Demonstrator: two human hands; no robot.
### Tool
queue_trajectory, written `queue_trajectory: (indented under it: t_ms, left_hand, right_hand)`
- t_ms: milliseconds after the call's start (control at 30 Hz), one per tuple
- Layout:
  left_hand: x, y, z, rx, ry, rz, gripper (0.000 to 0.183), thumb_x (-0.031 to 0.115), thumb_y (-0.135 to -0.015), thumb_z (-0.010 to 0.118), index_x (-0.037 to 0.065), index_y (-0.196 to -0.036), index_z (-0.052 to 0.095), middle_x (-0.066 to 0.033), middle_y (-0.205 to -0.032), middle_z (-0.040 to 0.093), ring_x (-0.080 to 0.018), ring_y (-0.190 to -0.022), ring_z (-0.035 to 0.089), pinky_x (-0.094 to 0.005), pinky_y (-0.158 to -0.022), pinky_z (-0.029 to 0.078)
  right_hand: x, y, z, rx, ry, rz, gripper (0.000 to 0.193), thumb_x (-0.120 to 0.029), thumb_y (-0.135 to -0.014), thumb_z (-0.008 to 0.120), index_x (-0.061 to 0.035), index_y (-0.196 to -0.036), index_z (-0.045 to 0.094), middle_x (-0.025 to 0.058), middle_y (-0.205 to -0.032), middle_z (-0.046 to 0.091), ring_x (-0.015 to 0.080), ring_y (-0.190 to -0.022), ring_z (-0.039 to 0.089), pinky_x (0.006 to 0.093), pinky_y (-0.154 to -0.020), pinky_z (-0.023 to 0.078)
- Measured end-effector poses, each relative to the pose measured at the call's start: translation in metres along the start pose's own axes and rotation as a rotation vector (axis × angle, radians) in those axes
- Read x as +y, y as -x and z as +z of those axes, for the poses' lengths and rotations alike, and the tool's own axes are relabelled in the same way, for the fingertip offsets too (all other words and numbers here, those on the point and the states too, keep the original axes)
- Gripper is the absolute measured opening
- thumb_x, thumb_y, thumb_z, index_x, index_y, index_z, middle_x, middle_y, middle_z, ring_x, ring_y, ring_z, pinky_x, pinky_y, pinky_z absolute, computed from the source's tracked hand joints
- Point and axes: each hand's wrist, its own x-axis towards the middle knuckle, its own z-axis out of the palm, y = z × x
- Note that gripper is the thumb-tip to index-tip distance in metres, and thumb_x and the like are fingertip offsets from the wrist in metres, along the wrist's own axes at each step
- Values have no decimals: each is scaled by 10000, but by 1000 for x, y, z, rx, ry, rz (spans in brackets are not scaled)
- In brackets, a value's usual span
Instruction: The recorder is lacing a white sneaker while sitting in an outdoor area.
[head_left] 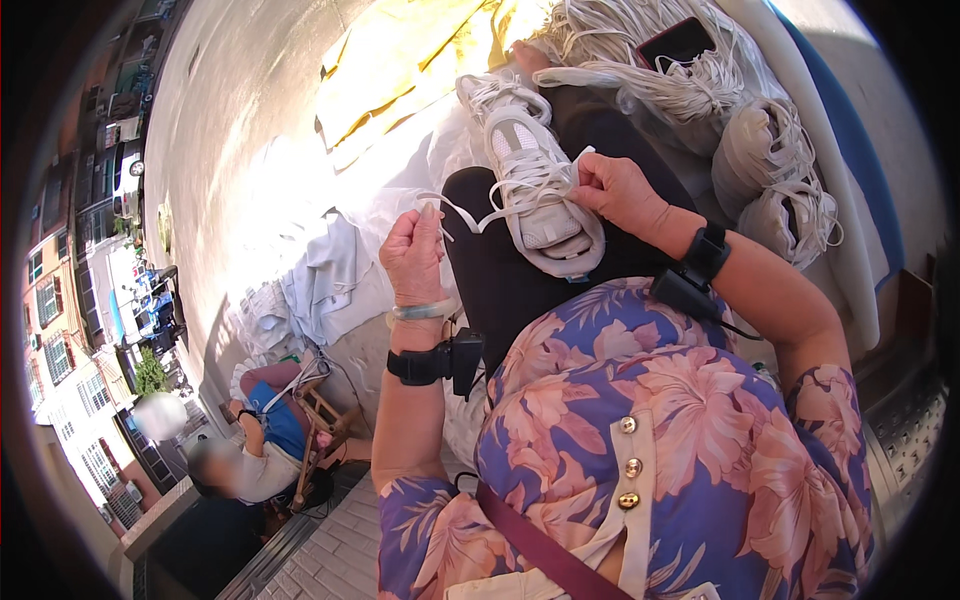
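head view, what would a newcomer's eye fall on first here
Probably the pale sneaker over the lap, at upper middle, with the left hand and right hand pinching its white laces. Next, the purple floral top filling the lower middle. At upper right, a dark phone stands out among pale cords.

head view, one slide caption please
Left hand and right hand hold white laces of a pale sneaker over dark trousers, with bundled laces lying nearby.

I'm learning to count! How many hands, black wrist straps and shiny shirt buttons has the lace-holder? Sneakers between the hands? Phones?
Hands: 2
Black wrist straps: 2
Shiny shirt buttons: 3
Sneaker between the hands: 1
Phone: 1
Total: 9
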Motion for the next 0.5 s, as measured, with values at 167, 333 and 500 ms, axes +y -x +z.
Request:
queue_trajectory:
  t_ms: [167, 333, 500]
  left_hand:
    - [-15, 3, -9, 145, 287, -131, 144, 178, -837, 613, 60, -777, 559, -10, -608, 548, -61, -440, 467, -175, -405, 358]
    - [-20, 9, 25, -44, 347, -226, 106, 138, -813, 617, 65, -817, 541, -32, -639, 582, -87, -473, 542, -187, -424, 422]
    - [-31, 6, 39, -116, 262, -221, 94, 98, -779, 577, 68, -822, 500, -42, -632, 573, -103, -463, 533, -205, -413, 416]
  right_hand:
    - [-11, 2, -20, -194, 83, 214, 263, -206, -841, 609, -15, -672, 545, -9, -550, 481, 46, -504, 437, 226, -450, 352]
    - [-39, 8, -2, -339, -131, 44, 163, -136, -853, 569, -10, -751, 556, -25, -580, 496, 36, -525, 448, 216, -466, 374]
    - [-57, 4, 30, -362, 11, 39, 118, -86, -758, 495, -1, -728, 571, 113, -608, 570, 186, -544, 564, 321, -538, 447]
